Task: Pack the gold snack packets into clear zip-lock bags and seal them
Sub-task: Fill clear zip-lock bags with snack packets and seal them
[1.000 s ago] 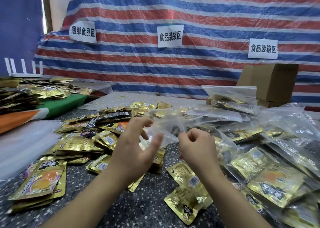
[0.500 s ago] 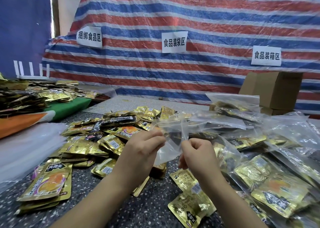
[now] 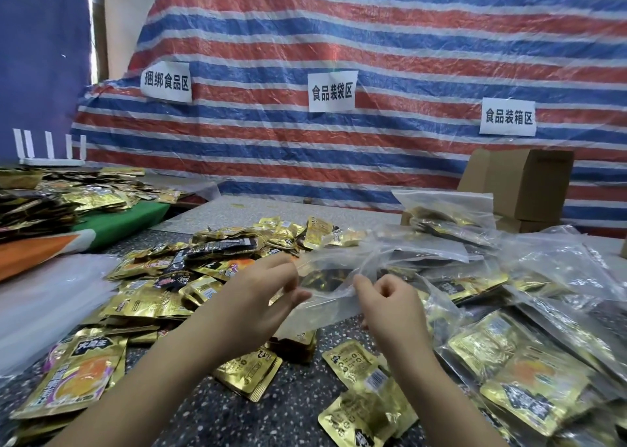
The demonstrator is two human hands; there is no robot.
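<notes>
1. Holding a clear zip-lock bag [image 3: 334,278] above the speckled table [image 3: 217,416], both hands work its near edge; bag looks empty, crumpled, mouth toward the person.
2. Left hand [image 3: 252,302]: thumb and fingertips pinching the bag's left edge, fingers close together, lightly bent.
3. Right hand [image 3: 390,305]: fingers curled in, pinching the bag's right edge at the thumb; exact grip partly hidden.
4. Loose gold snack packets [image 3: 190,277] heaped on the table behind and left of the hands; more lying just below the wrists.
5. Filled zip-lock bags [image 3: 529,372] piled at right, overlapping; cardboard box [image 3: 529,181] behind them.
6. Striped tarp [image 3: 373,39] with three paper signs at the back.
</notes>
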